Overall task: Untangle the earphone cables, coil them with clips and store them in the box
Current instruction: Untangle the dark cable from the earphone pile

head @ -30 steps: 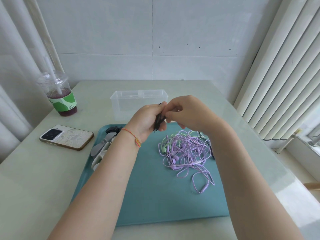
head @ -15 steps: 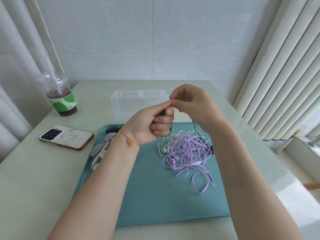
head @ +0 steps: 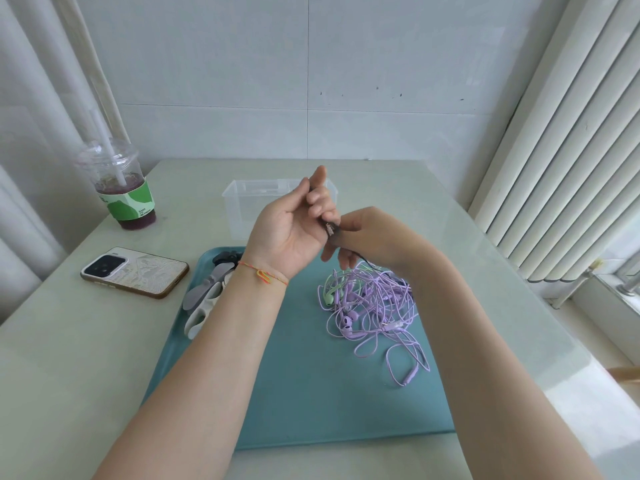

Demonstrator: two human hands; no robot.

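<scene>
Coiling looks underway: the left hand (head: 294, 223) pinches a thin black earphone cable (head: 330, 232) that the right hand (head: 367, 239) grips just beside it, next needing another loop.

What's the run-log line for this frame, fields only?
stage: coiling black cable | left hand: holds it | right hand: feeds it | purple tangle: on tray | clips: tray's left | box: open
</scene>
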